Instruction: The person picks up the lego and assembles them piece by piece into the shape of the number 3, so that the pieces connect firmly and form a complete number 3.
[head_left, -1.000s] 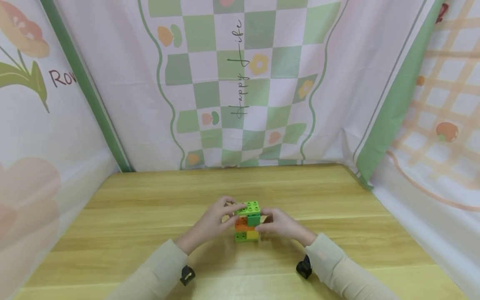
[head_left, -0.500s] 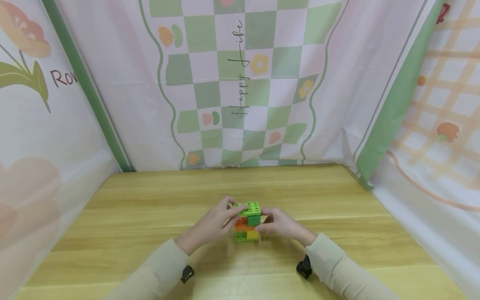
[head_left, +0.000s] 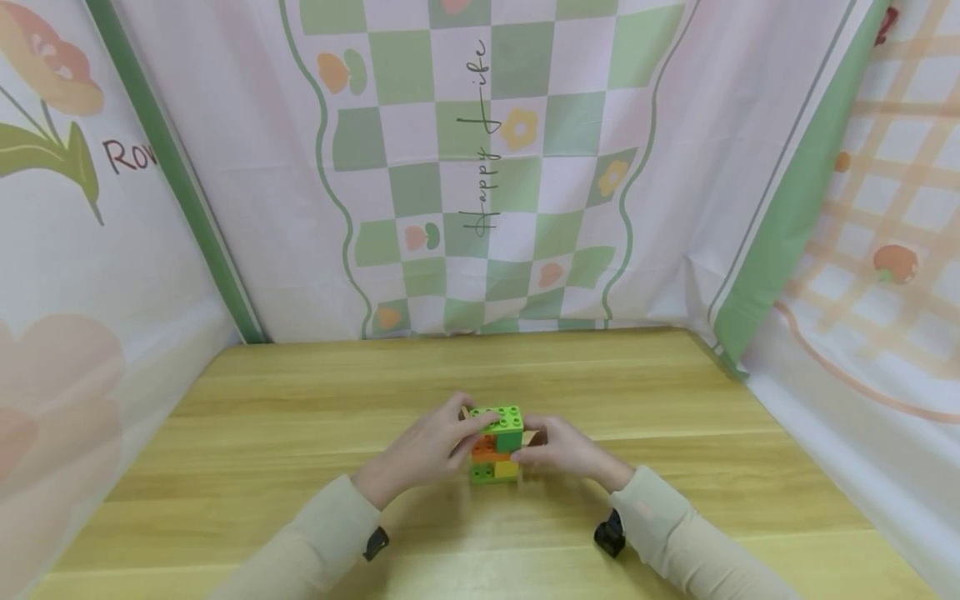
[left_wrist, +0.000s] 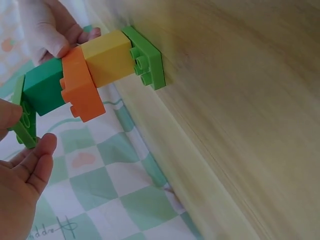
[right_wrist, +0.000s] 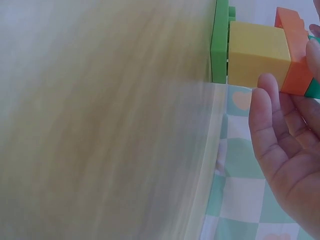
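Observation:
A small tower of toy building blocks stands upright on the table. From the bottom it has a light green plate, a yellow block, an orange plate, a dark green block and another light green plate on top. My left hand pinches this top plate at its left end, index finger over the studs. My right hand grips the tower from the right, around the dark green block and orange plate. In the right wrist view, the other fingers extend beside the yellow block.
The wooden table spreads around the tower. A printed cloth with green checks hangs at the table's back edge, and more cloth hangs at both sides. Dark wrist devices show below the sleeves.
The top light green plate has come slightly down onto the dark green block, and my left index finger has moved a little right over its studs. My right hand has stayed in place.

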